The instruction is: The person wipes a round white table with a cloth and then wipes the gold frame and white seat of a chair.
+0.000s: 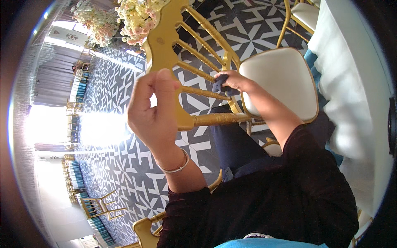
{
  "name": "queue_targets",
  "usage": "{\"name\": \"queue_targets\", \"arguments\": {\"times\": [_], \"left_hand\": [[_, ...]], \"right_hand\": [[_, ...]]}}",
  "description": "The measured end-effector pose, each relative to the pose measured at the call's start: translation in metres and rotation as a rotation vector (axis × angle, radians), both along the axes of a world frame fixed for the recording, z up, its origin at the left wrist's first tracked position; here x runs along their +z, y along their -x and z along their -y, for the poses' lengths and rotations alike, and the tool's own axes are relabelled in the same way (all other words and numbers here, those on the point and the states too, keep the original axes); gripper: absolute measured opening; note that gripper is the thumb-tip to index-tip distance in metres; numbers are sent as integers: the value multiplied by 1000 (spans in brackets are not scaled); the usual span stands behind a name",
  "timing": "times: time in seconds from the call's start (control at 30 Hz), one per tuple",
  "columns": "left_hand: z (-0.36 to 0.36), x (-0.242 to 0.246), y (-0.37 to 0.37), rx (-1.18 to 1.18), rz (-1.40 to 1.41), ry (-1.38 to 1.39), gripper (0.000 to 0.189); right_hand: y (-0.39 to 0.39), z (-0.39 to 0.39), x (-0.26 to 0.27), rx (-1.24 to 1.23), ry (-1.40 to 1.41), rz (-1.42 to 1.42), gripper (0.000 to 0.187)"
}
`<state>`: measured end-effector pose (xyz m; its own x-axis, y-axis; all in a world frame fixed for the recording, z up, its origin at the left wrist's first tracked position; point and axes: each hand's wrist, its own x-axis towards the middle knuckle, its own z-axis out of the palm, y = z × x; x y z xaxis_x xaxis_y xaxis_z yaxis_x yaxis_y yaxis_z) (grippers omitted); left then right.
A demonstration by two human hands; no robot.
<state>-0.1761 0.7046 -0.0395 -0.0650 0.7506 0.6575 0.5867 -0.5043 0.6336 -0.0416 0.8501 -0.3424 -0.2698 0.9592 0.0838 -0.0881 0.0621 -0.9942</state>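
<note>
A gold chiavari-style chair, with a wavy top rail (pixel 159 46), turned spindles and a white padded seat (pixel 276 80), stands before me. My right hand (pixel 232 81) holds a dark cloth (pixel 220 83) against the lower ends of the back's spindles, beside the seat. My left hand (pixel 155 108), with a bracelet at the wrist, is in front of the top rail's nearer end. Its fingers are curled and its thumb lies near the index finger; whether it grips the rail cannot be told.
A table with a white cloth (pixel 344 77) runs along the right. Another gold chair (pixel 305 14) stands at the upper right, and part of one (pixel 144 232) shows at the bottom. Flower arrangements (pixel 136 23) stand beyond the rail. More chairs and blue-skirted tables line the hall at left.
</note>
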Motion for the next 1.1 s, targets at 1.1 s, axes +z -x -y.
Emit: {"name": "queue_targets", "arguments": {"times": [1.1], "left_hand": [[4,-2,5,45,-434,-123,15]], "right_hand": [[17,-45,-29,-346,-366,442,68]]}}
